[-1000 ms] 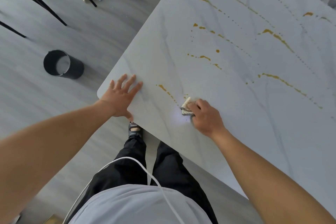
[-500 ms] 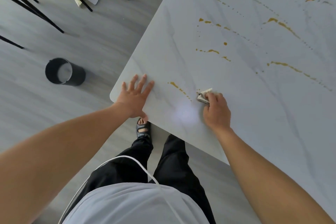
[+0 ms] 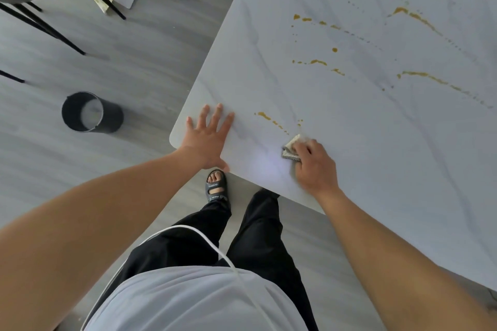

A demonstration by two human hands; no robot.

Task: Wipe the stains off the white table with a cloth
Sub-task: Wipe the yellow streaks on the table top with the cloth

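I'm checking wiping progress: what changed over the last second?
The right hand, its grip unchanged on the cloth, rubbed in short strokes around the near end of the closest streak, most of which remains. The left hand stayed flat on the table corner; the farther stains look untouched.

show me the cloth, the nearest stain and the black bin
cloth (image 3: 291, 148): head view, its exposed folded corner
nearest stain (image 3: 264, 115): head view, its thick far end
black bin (image 3: 113, 118): head view, its outer side wall
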